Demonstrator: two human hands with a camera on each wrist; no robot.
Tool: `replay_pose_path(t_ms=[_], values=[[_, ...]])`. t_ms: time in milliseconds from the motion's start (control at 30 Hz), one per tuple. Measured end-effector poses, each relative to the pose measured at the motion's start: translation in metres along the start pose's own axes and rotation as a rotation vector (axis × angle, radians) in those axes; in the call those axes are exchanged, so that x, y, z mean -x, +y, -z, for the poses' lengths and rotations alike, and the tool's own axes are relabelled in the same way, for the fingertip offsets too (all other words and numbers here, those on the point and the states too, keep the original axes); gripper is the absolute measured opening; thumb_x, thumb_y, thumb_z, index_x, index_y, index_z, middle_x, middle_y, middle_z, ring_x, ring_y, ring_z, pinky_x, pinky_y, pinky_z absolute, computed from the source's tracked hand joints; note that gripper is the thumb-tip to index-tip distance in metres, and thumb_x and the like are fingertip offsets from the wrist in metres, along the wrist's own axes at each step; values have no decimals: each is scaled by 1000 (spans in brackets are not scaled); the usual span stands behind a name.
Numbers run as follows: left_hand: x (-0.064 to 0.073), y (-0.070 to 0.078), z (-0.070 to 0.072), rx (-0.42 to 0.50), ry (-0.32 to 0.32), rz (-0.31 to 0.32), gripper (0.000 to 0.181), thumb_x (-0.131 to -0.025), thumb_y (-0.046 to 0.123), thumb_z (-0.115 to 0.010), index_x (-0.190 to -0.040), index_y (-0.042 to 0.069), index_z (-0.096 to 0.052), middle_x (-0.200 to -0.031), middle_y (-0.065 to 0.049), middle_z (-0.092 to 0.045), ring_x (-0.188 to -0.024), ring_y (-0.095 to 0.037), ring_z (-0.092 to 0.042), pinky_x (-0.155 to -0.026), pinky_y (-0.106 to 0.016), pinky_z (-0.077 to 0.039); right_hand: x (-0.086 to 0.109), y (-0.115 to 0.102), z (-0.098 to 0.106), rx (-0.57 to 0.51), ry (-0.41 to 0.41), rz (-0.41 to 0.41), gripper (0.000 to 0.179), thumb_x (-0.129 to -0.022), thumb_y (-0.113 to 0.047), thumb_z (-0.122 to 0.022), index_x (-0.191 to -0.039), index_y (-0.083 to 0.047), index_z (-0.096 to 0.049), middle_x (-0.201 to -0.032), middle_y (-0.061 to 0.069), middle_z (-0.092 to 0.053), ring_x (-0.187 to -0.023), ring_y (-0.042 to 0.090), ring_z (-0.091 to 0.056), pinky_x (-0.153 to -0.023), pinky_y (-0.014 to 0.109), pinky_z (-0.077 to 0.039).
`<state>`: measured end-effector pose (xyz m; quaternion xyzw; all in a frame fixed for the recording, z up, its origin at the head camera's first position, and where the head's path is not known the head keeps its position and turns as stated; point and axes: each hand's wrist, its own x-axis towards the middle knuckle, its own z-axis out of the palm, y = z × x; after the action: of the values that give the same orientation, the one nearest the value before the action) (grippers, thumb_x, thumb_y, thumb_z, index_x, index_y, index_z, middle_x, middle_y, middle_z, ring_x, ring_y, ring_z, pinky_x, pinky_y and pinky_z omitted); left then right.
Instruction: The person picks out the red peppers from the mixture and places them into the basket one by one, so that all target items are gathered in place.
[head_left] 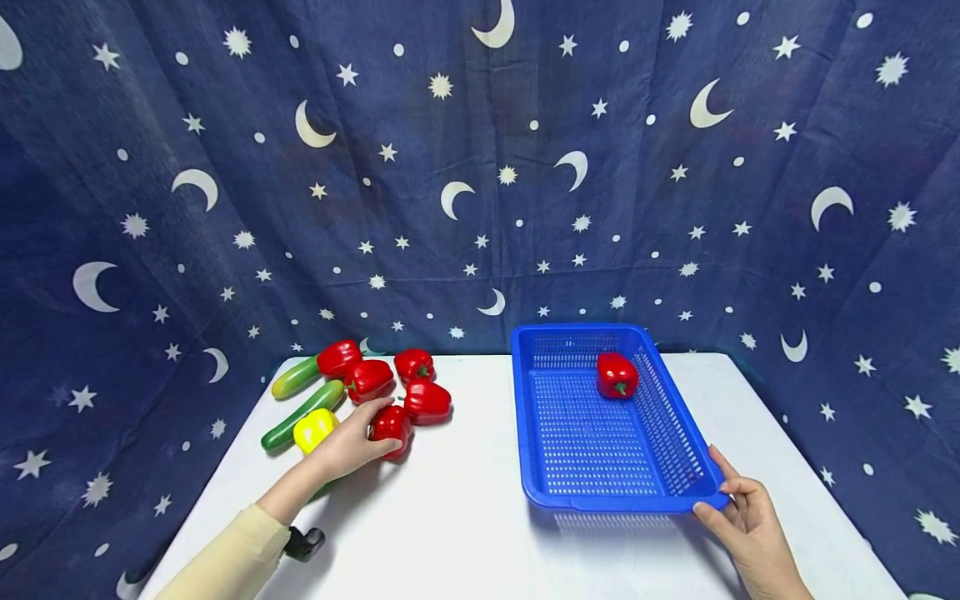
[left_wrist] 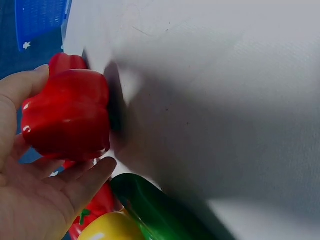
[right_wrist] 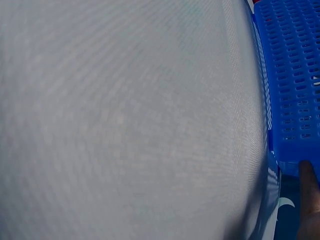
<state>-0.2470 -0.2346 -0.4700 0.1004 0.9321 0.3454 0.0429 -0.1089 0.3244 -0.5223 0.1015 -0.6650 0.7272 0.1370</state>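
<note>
My left hand grips a red bell pepper on the left part of the table, thumb on one side and fingers on the other. The left wrist view shows that pepper close up, between the thumb and fingers of the left hand. At the right, my right hand holds the near right corner of a blue plastic basket, thumb on the near rim and fingers along the side. One red bell pepper lies inside the basket, near its far right side.
More red bell peppers lie beside the gripped one. Left of them are a yellow bell pepper and cucumbers, one partly under the left arm. The white table meets a dark blue starry curtain behind.
</note>
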Motion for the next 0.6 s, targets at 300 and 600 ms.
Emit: replay_pose_path(t_ms=[300, 600], values=[[-1, -1, -4, 13, 0, 49, 78, -87, 26, -83, -151, 8, -42, -142, -17, -52, -126, -36, -53, -101, -57, -50, -1, 0, 0, 26, 3, 1, 40, -96, 19, -54, -122, -6, -38, -167, 2, -27, -133, -4, -46, -97, 19, -49], [1, 0, -8, 101, -13, 95, 75, -89, 31, -81, -150, 12, -41, -141, -18, -51, -124, -38, -53, -98, -55, -52, 0, 1, 0, 27, 5, 30, 41, -95, 20, -54, -122, -5, -39, -166, 1, -30, -134, -4, -45, -99, 18, -47]])
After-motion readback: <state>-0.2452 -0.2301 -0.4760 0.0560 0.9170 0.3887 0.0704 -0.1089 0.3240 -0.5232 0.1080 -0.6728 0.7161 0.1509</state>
